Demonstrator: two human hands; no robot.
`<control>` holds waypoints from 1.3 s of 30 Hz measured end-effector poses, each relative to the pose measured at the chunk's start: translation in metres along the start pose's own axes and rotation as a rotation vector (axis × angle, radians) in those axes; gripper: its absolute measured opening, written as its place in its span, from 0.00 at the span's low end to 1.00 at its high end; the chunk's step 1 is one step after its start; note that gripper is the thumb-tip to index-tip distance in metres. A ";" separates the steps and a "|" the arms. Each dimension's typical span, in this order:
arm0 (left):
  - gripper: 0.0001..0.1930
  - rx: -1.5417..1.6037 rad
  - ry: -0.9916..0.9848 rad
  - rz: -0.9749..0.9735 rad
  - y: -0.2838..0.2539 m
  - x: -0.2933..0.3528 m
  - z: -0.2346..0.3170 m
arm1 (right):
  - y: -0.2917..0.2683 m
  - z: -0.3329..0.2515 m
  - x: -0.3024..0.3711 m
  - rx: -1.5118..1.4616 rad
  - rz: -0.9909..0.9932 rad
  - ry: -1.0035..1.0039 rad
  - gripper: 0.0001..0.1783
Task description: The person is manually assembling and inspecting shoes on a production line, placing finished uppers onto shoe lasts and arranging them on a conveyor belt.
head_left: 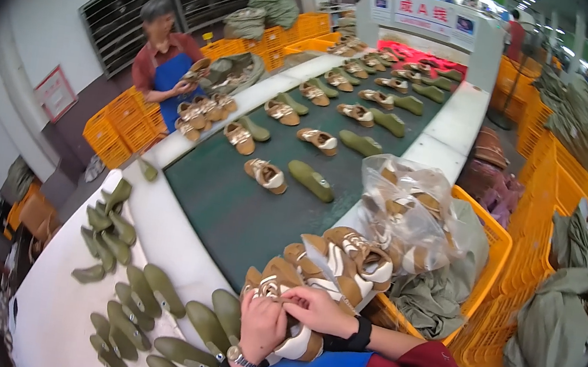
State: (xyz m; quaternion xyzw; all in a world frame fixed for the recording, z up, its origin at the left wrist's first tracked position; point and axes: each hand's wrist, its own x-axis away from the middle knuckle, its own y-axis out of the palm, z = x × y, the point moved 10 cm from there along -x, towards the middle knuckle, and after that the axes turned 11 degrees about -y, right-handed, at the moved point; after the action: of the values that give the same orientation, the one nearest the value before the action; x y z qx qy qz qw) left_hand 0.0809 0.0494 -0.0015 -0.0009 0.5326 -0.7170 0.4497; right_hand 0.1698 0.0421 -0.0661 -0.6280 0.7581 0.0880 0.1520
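Note:
Close in front of me, both hands are on a brown and white shoe upper (304, 343). My left hand (262, 325) is closed on the upper's near left side. My right hand (316, 310) has its fingers pinched together at the top opening, meeting the left fingertips. What exactly the fingertips grip there is hidden. Just beyond my hands lies a row of similar brown and white uppers (350, 265) along the table edge. Left of my left wrist, several green shoe lasts (208, 327) lie on the white tabletop (63, 302).
A dark green conveyor belt (224, 204) carries pairs of uppers and lasts toward a red-lit machine opening (429, 56). Beside me on the right stands an orange crate (488, 261) with a clear bag of uppers (409, 213). Across the belt, a person in a blue apron (168, 85) handles an upper.

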 end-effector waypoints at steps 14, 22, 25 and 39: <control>0.03 0.085 -0.109 0.082 -0.002 0.003 -0.015 | 0.001 -0.007 0.004 0.017 0.047 -0.011 0.09; 0.03 0.037 -0.031 0.043 0.002 0.002 -0.013 | 0.003 -0.020 -0.002 0.116 0.036 -0.070 0.09; 0.03 0.183 -0.173 -0.032 0.015 0.009 -0.042 | 0.007 -0.017 -0.006 0.144 0.003 -0.098 0.08; 0.03 0.198 -0.147 -0.084 -0.004 0.000 -0.050 | 0.018 0.001 -0.020 0.106 -0.090 0.031 0.11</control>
State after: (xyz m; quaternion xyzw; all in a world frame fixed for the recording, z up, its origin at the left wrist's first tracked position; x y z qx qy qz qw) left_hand 0.0549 0.0877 -0.0198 -0.0310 0.4241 -0.7823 0.4551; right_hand 0.1554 0.0645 -0.0612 -0.6538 0.7350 0.0310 0.1769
